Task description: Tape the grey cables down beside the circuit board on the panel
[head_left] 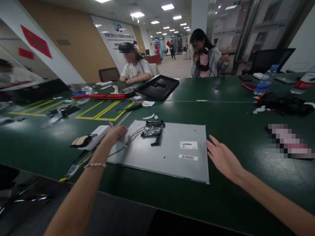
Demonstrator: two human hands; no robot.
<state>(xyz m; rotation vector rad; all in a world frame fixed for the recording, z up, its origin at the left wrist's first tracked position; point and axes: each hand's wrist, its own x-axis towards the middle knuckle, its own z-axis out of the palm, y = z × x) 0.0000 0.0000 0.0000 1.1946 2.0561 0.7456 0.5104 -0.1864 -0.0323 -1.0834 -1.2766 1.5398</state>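
A grey metal panel (172, 154) lies flat on the green table (221, 118) in front of me, with a small circuit board (152, 129) and grey cables at its upper left and two white labels near its middle. My left hand (114, 134) rests at the panel's left edge, fingers curled by the cables, beside a white and black tool (90, 140); whether it grips anything is unclear. My right hand (222, 159) hovers with fingers spread at the panel's right edge, holding nothing.
Two people sit across the table, another at far left. A black display frame (158, 87), a red tray (98, 96), yellow floor-style tape marks (103, 111), phones (249, 86), a water bottle (267, 80) and black items (283, 103) lie further back.
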